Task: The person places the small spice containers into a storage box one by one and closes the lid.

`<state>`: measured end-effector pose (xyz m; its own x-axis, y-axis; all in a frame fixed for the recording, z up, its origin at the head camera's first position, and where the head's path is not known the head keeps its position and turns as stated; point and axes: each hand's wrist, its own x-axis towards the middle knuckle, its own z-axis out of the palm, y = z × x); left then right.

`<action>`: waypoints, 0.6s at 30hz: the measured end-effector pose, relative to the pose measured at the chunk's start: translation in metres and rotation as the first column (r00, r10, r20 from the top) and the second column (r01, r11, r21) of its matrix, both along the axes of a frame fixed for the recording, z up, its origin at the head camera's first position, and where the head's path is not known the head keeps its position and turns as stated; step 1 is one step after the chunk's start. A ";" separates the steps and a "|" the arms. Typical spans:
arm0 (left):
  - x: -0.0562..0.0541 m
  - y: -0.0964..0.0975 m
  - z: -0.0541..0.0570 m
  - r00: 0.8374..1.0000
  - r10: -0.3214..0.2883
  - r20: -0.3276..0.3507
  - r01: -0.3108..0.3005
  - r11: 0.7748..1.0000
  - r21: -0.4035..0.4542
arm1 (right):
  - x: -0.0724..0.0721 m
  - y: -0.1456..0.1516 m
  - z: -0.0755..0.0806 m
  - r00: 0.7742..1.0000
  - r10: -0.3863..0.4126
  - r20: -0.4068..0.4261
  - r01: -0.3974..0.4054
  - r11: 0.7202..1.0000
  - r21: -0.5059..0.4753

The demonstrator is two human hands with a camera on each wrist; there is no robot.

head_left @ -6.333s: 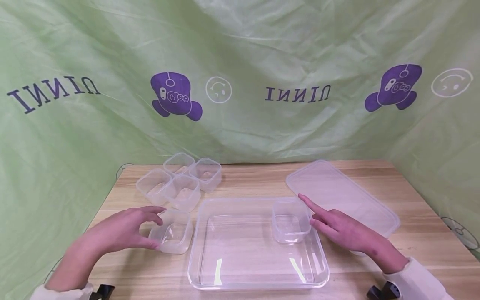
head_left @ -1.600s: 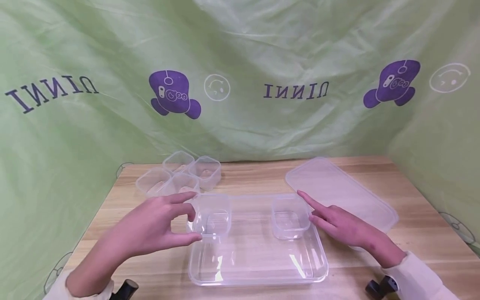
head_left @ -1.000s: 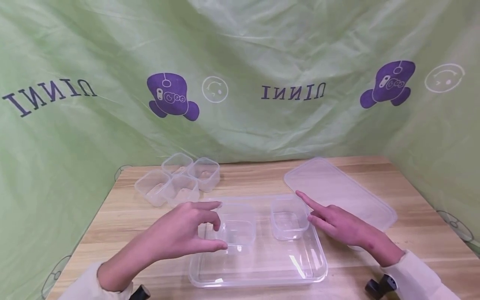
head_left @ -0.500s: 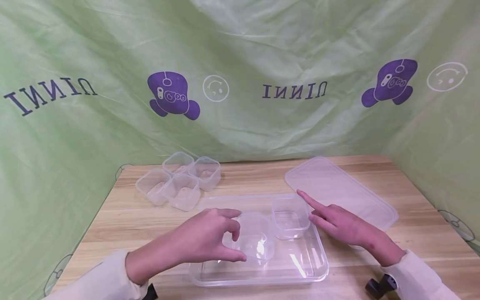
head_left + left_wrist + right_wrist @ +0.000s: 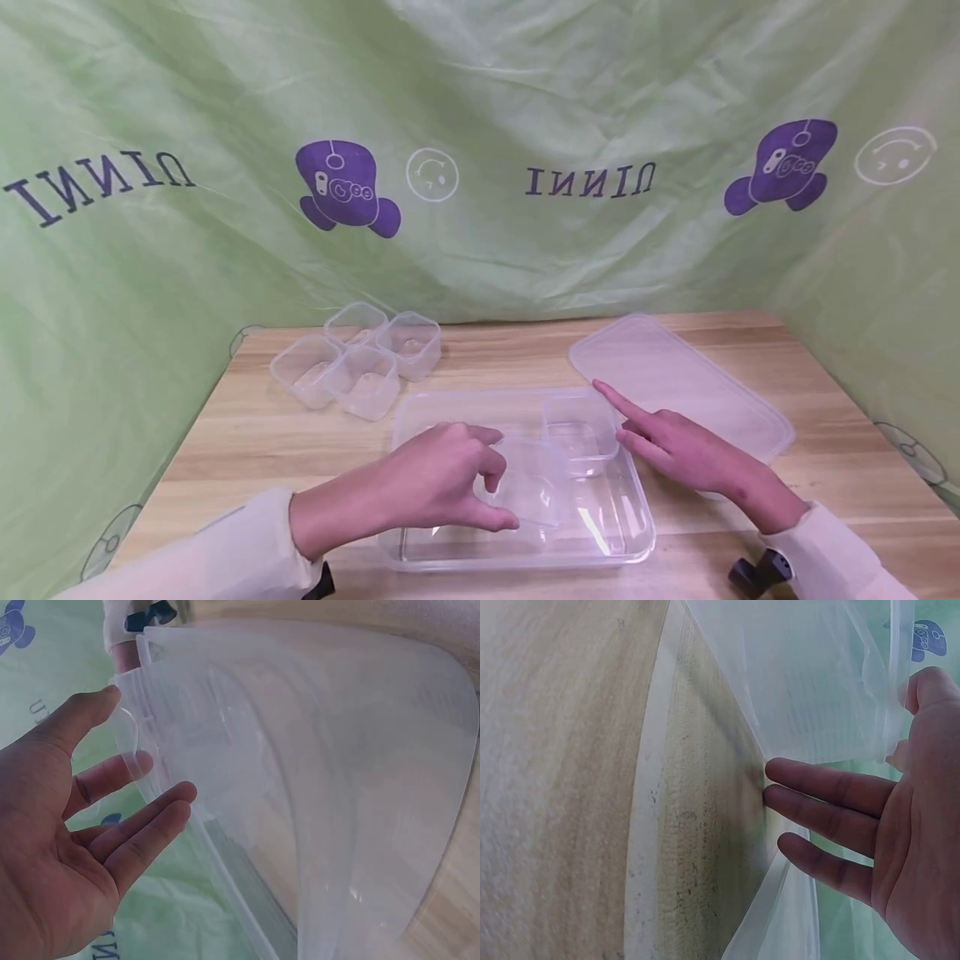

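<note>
My left hand (image 5: 431,479) grips a small clear plastic container (image 5: 536,483) by its left side, thumb toward me and fingers on the far side. It hangs tilted over the large clear rectangular box (image 5: 517,560). Another small square container (image 5: 577,433) stands in that box's far right corner. My right hand (image 5: 682,454) is at the box's right rim, its index finger stretched to the back corner and thumb along the side. Its other fingers (image 5: 832,814) look nearly straight in the right wrist view. In the left wrist view, thumb and fingers (image 5: 90,712) meet the clear plastic edge.
Several small clear containers (image 5: 365,383) stand clustered at the table's back left. A translucent rectangular lid (image 5: 675,387) lies at the back right, partly behind my right hand. Green cloth (image 5: 480,250) with purple prints surrounds the wooden table (image 5: 247,450).
My left hand has picked up the small container from left of the box and carried it rightward over the box, lower and nearer me lately. The right hand has hardly moved.
</note>
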<state>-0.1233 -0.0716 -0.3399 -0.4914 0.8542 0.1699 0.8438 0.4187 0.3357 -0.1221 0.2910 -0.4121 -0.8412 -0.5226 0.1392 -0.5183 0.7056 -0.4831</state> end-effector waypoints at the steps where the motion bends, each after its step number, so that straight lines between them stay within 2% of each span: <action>1: 0.000 0.002 -0.001 1.000 -0.001 0.008 0.001 1.000 -0.001 | 0.000 0.000 0.000 1.000 0.001 -0.001 -0.001 1.000 -0.001; 9: -0.005 0.016 -0.005 0.997 -0.024 0.079 0.025 0.999 -0.020 | -0.002 0.000 -0.001 1.000 0.017 0.000 -0.017 1.000 -0.013; 14: -0.004 0.026 -0.009 0.991 0.005 0.135 -0.002 1.000 -0.022 | -0.001 0.000 -0.001 1.000 0.012 0.004 -0.012 1.000 -0.026; 18: -0.002 0.031 -0.012 0.993 0.004 0.115 0.000 0.999 -0.034 | -0.002 0.000 -0.002 1.000 0.010 0.001 -0.009 1.000 -0.026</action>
<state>-0.1249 -0.0404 -0.3522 -0.5078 0.8574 0.0835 0.7997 0.4331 0.4158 -0.1238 0.2912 -0.4142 -0.8364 -0.5268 0.1515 -0.5243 0.6881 -0.5017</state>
